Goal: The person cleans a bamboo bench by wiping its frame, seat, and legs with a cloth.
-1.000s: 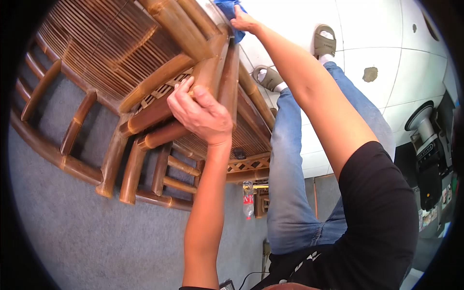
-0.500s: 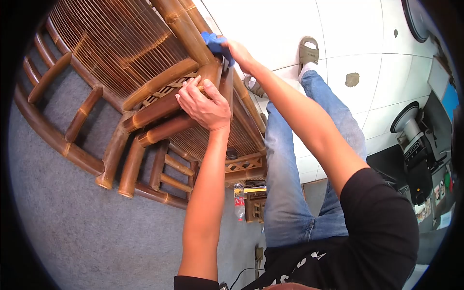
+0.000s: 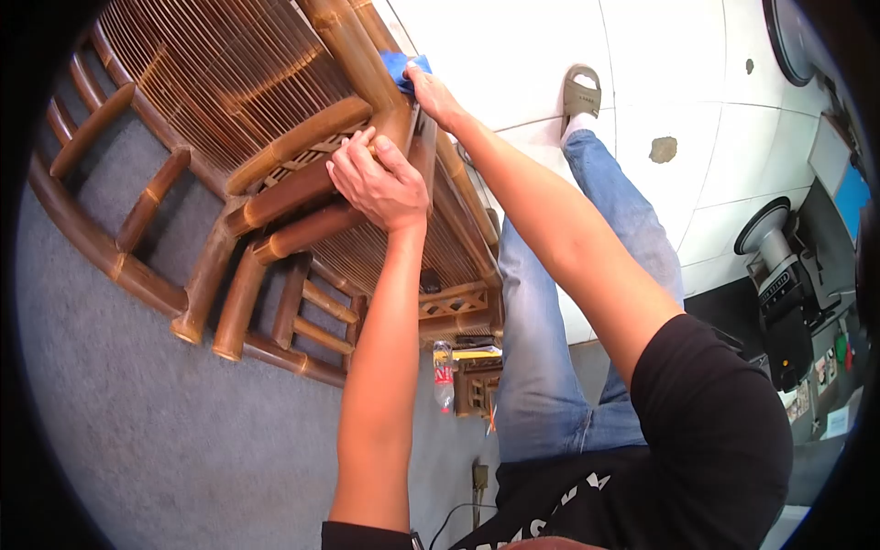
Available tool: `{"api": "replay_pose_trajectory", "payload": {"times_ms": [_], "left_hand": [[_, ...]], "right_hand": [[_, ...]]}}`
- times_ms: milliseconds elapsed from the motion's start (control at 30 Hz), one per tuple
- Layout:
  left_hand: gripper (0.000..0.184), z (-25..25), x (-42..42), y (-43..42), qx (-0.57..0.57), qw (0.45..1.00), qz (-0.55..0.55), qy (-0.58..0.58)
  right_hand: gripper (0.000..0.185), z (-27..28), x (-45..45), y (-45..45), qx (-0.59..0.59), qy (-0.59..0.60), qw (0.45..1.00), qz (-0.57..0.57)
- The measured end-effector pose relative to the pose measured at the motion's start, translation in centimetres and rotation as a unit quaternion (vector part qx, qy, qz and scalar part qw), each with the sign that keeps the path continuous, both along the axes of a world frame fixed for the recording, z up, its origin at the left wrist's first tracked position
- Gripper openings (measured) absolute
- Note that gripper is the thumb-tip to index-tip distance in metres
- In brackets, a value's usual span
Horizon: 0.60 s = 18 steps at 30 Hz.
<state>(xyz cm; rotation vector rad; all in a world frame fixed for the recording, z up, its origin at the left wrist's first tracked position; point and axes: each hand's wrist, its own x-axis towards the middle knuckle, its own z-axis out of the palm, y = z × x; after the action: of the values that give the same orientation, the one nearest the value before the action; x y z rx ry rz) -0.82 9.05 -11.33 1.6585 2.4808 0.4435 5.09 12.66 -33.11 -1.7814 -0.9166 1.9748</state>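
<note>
Brown bamboo chairs (image 3: 362, 69) with slatted surfaces fill the upper left of the head view. My right hand (image 3: 431, 99) is closed on a blue cloth (image 3: 400, 70), which lies against the side of a thick bamboo pole. Lower and to the left, my left hand (image 3: 378, 183) grips a bamboo rail (image 3: 298, 197) near the corner joint, its fingers curled over the top. The rail hides part of those fingers. Some of the cloth is covered by my right hand.
White floor tiles (image 3: 660, 55) spread to the right, with a slipper (image 3: 581, 92) on one foot. A plastic bottle (image 3: 444, 378) stands by a small bamboo piece (image 3: 477, 390). Grey carpet (image 3: 183, 440) lies at left. A black-and-silver machine (image 3: 779, 284) is at right.
My right hand and the cloth have shifted slightly up and left along the pole. My left hand keeps its place on the rail. The whole view has moved a little.
</note>
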Motion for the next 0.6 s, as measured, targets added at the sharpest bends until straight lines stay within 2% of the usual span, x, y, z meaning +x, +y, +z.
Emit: {"api": "replay_pose_trajectory", "payload": {"times_ms": [33,67,167,200,333,467,567,600], "left_hand": [[0.033,-0.1,0.1,0.0,0.002,1.000,-0.001,-0.004],[0.033,-0.3,0.2,0.3,0.008,1.000,-0.004,-0.007],[0.034,-0.4,0.3,0.3,0.017,1.000,0.010,-0.013],[0.034,-0.4,0.3,0.2,0.019,1.000,0.012,-0.011],[0.036,-0.4,0.3,0.2,0.024,1.000,0.018,0.001],[0.037,-0.3,0.6,0.1,0.015,1.000,0.023,0.000],[0.039,-0.2,0.4,-0.1,0.011,1.000,0.024,-0.005],[0.040,-0.3,0.5,-0.1,0.011,1.000,0.025,-0.008]], "right_hand": [[0.055,0.6,0.1,-1.1,-0.024,-0.020,0.999,-0.042],[0.053,0.9,0.2,-1.5,0.006,-0.026,0.999,-0.025],[0.046,7.1,0.6,-0.3,0.011,-0.106,0.992,-0.065],[0.039,7.8,0.6,-0.5,0.045,-0.149,0.985,-0.080],[0.040,11.1,0.5,-1.4,0.058,-0.200,0.975,-0.073],[0.041,16.3,3.1,0.1,0.005,-0.050,0.999,-0.001],[0.041,18.0,3.8,3.4,0.000,0.070,0.998,0.002],[0.041,18.3,3.5,4.8,-0.059,0.172,0.982,-0.052]]}}
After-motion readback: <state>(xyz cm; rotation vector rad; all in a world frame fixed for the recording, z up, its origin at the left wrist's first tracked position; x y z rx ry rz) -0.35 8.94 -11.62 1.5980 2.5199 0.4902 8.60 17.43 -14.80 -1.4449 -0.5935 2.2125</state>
